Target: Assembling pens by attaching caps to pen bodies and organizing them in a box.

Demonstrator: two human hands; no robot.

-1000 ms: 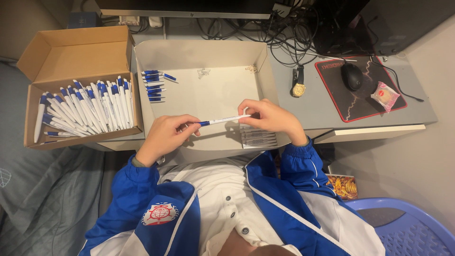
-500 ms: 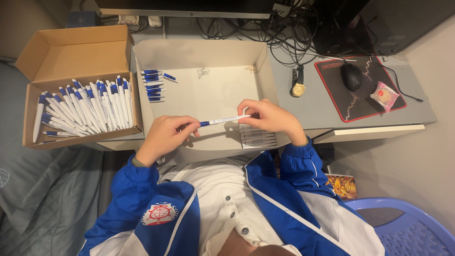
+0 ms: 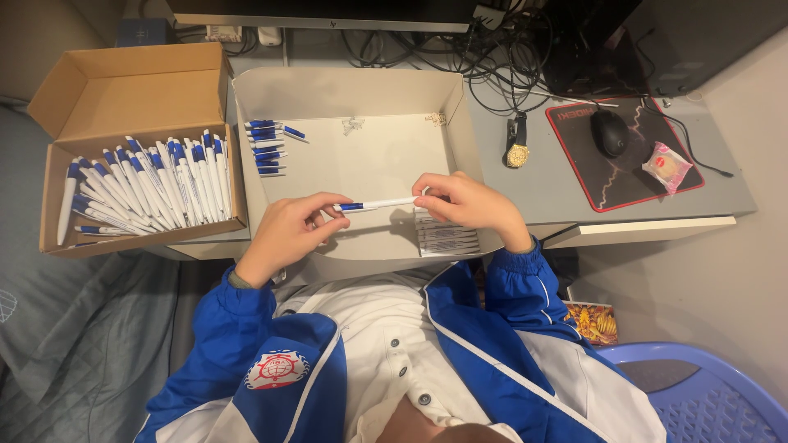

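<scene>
Head view: I saw the left hand point(image 3: 287, 232) pinching the blue end of a pen point(image 3: 379, 203) and the right hand point(image 3: 464, 201) pinching its white end, level over the tray point(image 3: 361, 156). I judged it light, stiff, smooth plastic, likely slippery; best gripped at both ends. More pens filled the box point(image 3: 131, 90) at left.

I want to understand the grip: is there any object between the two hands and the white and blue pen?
Nothing visible does. The left hand pinches the blue end of the pen, and the right hand holds its white end directly.
</scene>
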